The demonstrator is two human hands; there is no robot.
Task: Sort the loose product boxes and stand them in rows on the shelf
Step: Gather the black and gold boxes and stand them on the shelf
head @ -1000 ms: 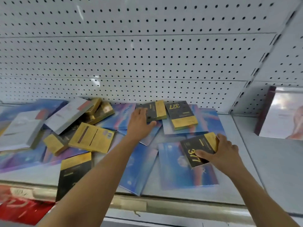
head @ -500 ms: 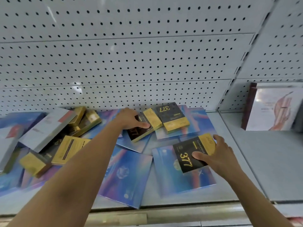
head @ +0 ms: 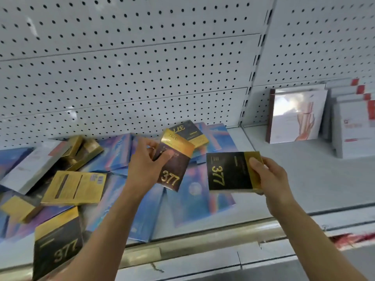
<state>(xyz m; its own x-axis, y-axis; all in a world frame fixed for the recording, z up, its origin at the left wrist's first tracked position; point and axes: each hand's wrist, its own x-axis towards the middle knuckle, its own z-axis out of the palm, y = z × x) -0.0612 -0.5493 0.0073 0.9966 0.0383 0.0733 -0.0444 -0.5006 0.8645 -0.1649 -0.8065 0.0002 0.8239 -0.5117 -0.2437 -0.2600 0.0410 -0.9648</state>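
My left hand (head: pixel 145 166) grips a black-and-gold "377" box (head: pixel 174 167), lifted and tilted above the pile. My right hand (head: pixel 269 179) holds a second "377" box (head: pixel 229 171) by its gold end, flat and raised over the shelf (head: pixel 304 179). A third "377" box (head: pixel 189 131) lies at the back on a blue box. Another "377" box (head: pixel 57 242) lies near the front left edge. Flat blue boxes (head: pixel 199 191) and gold boxes (head: pixel 75 187) lie scattered across the shelf.
White-grey boxes (head: pixel 34 167) lie at the left. In the bay to the right, a white box with a red figure (head: pixel 296 114) stands upright beside a row of white boxes (head: pixel 354 126). Perforated white panel (head: pixel 142 67) backs the shelf. A price rail (head: pixel 203 240) runs along the front.
My left hand has closed on a "377" box at the back and lifted it off the pile. My right hand has raised its box off the blue box and turned it.
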